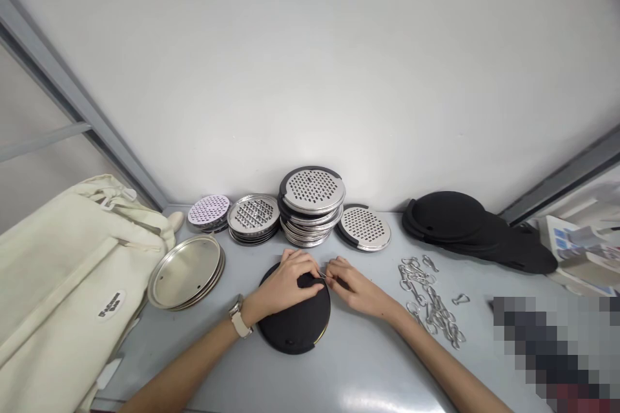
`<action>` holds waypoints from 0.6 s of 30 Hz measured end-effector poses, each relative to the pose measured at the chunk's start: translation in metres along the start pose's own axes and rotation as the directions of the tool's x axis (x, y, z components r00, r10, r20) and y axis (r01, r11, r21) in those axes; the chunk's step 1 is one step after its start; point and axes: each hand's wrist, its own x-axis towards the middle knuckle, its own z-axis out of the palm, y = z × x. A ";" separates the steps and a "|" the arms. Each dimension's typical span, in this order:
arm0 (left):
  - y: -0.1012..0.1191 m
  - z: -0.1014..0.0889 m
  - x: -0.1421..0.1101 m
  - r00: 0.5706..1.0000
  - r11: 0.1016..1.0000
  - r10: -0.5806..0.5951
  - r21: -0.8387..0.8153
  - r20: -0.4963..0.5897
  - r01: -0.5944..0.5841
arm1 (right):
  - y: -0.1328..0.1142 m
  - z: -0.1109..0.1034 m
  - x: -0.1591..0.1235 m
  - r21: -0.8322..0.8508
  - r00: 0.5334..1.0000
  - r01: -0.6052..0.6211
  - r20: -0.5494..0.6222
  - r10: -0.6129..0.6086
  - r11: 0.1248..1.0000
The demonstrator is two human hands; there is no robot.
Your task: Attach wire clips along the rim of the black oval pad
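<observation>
Grater stacks [310, 190] line the surface's [372, 361] back by the wall, behind both hands; clips [433, 303] lie rightward, a bag [72, 284] leftward. The left hand [296, 279] grips the black disc [293, 319]; the right hand [349, 281] pinches a clip [323, 275] at its edge. The front surface is bare.

Forearms [198, 352] angled inward; left hand [290, 281] palm down, thumb [310, 291] extended; right hand [352, 284] pinching, fingers [339, 266] bent.
</observation>
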 end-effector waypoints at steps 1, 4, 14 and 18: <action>0.000 0.000 0.000 1.000 1.000 0.000 0.001 0.000 0.000 | 0.000 0.000 0.000 0.006 1.000 -0.003 0.007 0.003 1.000; 0.000 0.000 0.000 1.000 1.000 0.002 0.007 0.005 -0.002 | 0.002 0.001 0.001 0.013 1.000 -0.016 0.010 0.015 1.000; 0.004 -0.001 -0.001 0.999 0.999 -0.052 -0.006 0.011 0.053 | 0.004 0.003 0.002 -0.004 1.000 0.001 0.009 -0.001 1.000; 0.003 -0.001 -0.001 0.997 0.996 -0.076 -0.045 0.013 0.076 | 0.005 0.004 0.002 -0.013 1.000 0.012 0.006 -0.012 1.000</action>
